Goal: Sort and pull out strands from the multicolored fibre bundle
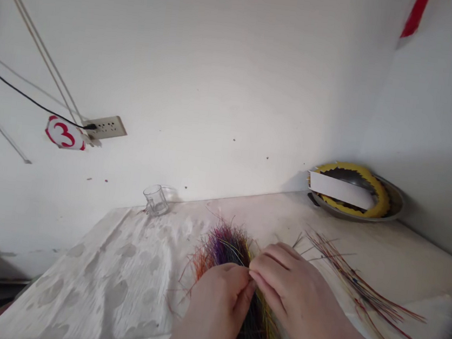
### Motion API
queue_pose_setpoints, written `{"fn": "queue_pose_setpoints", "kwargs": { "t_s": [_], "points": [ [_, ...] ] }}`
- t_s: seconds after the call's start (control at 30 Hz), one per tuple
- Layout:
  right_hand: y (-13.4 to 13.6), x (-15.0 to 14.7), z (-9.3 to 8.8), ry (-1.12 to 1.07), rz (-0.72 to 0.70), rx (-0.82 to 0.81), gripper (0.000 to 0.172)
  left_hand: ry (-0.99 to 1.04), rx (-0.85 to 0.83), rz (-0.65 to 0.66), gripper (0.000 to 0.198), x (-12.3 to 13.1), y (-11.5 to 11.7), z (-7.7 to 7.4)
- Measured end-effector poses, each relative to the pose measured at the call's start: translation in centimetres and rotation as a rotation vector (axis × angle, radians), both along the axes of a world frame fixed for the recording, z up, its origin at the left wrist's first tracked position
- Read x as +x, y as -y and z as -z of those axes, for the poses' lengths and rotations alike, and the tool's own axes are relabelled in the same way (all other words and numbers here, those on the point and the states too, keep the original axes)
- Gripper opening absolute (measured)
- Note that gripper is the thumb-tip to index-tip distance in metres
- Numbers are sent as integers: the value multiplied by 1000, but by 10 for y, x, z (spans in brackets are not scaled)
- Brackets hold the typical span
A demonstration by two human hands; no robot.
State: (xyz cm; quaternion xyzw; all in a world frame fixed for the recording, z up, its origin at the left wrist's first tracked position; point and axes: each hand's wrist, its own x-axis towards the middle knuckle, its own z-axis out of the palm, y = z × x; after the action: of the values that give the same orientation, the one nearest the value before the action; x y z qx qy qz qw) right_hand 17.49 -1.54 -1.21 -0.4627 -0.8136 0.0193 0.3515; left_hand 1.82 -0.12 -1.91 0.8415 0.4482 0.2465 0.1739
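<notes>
Bristle bundle (227, 246) partly behind 2 hands (222, 294), bottom cut off.

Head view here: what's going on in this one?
A person's left hand and right hand meet over a bundle of multicoloured strands, fingers closed in a pinch; what exactly they pinch is too small to tell. More loose strands lie on the table to the right. Farther back, a clear glass mug stands near the wall, and a metal bowl holding a yellow ring sits in the corner.
</notes>
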Motion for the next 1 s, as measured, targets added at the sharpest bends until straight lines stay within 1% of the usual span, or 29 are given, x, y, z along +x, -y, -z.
{"fn": "queue_pose_setpoints", "kwargs": {
  "t_s": [0.1,0.2,0.23,0.27,0.33,0.4,0.47,0.5,0.57,0.63,0.7,0.8,0.87,0.9,0.97,1.0],
  "points": [
    [-1,0,1,-52,15,72,26,52,1,38,23,3,1,3],
    [5,0,-2,-157,1,119,20,185,-13,45,25,3,1,4],
    [9,0,-4,-196,5,155,21,248,-32,43,26,3,1,3],
    [13,1,-5,-238,17,204,27,318,-58,40,26,3,2,3],
    [24,5,-7,-348,64,349,35,464,-113,20,26,0,3,1],
    [32,9,-7,-486,114,502,29,624,-177,-19,24,-2,4,-1],
    [34,13,-6,-657,128,552,22,816,-307,-19,24,-5,5,-1],
    [32,14,-6,-731,116,520,19,918,-399,9,25,-6,5,-1],
    [23,14,-5,-792,67,386,18,1096,-585,111,27,-6,5,-2],
    [9,12,-5,-702,14,258,18,1202,-709,212,27,-4,5,-2],
    [-3,9,-3,-614,-65,195,18,1236,-781,300,27,-2,4,-1],
    [-11,5,0,-527,-241,115,29,1227,-872,391,28,1,4,2],
    [-10,4,1,-471,-298,37,36,1201,-900,396,29,2,4,5],
    [-10,4,1,-447,-306,3,38,1180,-883,381,30,2,4,6],
    [-9,5,1,-413,-295,-20,37,1107,-781,324,32,1,4,6],
    [-9,5,1,-403,-278,-16,34,1050,-711,275,32,1,4,5]
  ]
}}
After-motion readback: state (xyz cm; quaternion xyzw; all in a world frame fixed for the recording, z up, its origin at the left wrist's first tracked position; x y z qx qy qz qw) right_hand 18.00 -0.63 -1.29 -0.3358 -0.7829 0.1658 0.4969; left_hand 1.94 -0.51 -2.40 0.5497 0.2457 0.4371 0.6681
